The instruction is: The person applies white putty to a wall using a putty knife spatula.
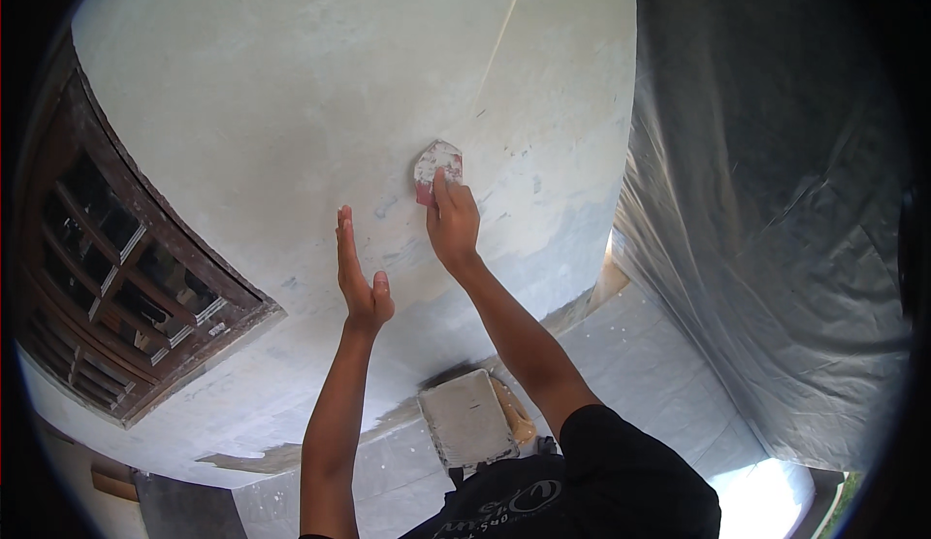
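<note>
Your right hand [453,219] presses a small sanding pad [437,167] flat to the wall [272,102] — pad just above the fingertips, upright. Your left hand [357,272] — open, empty — rests beside it.

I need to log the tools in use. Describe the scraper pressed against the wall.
The scraper is a small flat blade with angled upper corners, red at its lower edge and smeared with whitish plaster. It lies flat against the pale plastered wall, blade pointing up. The right hand holds it from below, fingers over its lower part. The left hand is beside it, apart.
</note>
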`<state>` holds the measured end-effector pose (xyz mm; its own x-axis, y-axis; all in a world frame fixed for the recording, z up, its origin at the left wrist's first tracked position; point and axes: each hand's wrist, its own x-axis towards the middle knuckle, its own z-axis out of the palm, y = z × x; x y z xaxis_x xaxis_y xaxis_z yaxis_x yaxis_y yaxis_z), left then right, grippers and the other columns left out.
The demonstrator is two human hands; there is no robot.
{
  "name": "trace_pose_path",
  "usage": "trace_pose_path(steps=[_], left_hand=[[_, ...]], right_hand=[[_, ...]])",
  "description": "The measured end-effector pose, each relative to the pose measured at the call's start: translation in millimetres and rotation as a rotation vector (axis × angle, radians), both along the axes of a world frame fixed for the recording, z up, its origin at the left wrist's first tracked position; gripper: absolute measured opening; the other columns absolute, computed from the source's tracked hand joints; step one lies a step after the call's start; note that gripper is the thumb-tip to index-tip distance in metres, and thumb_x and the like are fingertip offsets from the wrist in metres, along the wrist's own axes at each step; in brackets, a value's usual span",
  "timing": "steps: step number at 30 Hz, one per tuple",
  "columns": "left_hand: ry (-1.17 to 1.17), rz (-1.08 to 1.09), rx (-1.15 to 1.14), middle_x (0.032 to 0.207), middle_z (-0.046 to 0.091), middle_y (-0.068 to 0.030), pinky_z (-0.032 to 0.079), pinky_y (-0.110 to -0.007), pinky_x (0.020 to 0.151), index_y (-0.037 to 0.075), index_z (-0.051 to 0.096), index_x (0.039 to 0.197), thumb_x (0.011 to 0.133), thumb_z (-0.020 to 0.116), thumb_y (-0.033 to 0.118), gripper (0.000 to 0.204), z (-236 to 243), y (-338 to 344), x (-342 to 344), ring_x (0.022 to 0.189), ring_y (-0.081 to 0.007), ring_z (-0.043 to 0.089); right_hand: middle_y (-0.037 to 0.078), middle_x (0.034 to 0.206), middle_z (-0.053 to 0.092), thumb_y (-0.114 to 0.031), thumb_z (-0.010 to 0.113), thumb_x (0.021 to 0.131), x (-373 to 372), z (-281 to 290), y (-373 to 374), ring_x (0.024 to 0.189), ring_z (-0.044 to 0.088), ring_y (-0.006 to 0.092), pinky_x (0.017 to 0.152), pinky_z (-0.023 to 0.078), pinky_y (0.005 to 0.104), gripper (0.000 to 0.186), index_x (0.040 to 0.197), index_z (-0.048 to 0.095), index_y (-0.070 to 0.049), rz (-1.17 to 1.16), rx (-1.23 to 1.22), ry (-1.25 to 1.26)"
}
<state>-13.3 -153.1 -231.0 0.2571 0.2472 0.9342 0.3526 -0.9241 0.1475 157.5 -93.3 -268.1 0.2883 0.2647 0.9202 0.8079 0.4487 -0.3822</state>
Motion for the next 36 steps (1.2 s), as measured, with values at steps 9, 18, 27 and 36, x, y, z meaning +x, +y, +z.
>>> trace_pose_path(steps=[9,18,27,36], left_hand=[[0.013,-0.008,0.001,0.157,0.03,-0.0293,0.021,-0.051,0.12,-0.007,0.022,0.153,0.095,0.041,0.033,0.074,-2,2,2,0.147,-0.0409,0.029],[0.007,-0.019,-0.01,0.157,0.03,-0.0292,0.021,-0.051,0.12,-0.007,0.022,0.153,0.094,0.041,0.031,0.073,-4,-1,4,0.147,-0.0411,0.028],[0.023,-0.01,0.005,0.157,0.03,-0.0291,0.021,-0.051,0.12,-0.007,0.022,0.154,0.094,0.042,0.029,0.072,-2,-2,6,0.148,-0.041,0.028],[0.025,-0.038,0.004,0.157,0.03,-0.0284,0.019,-0.053,0.121,-0.006,0.022,0.153,0.094,0.041,0.027,0.07,3,-8,20,0.148,-0.0422,0.027]], right_hand=[[0.007,0.077,0.05,0.009,0.068,0.079,56,43,12,0.071,0.049,0.0215,0.062,0.043,0.0336,0.056,0.133,0.059,0.002,-0.117,0.153,0.248],[0.009,0.081,0.05,0.006,0.07,0.072,12,10,3,0.076,0.051,0.0268,0.072,0.041,0.0389,0.063,0.133,0.059,0.001,0.061,0.105,-0.054],[0.005,0.078,0.045,0.014,0.063,0.078,45,17,-24,0.073,0.046,0.0187,0.064,0.043,0.0312,0.06,0.136,0.057,0.002,0.154,0.15,0.268],[0.013,0.097,0.058,0.002,0.068,0.077,46,39,23,0.088,0.06,0.0304,0.073,0.054,0.0397,0.053,0.129,0.056,0.008,-0.256,-0.118,0.077]])
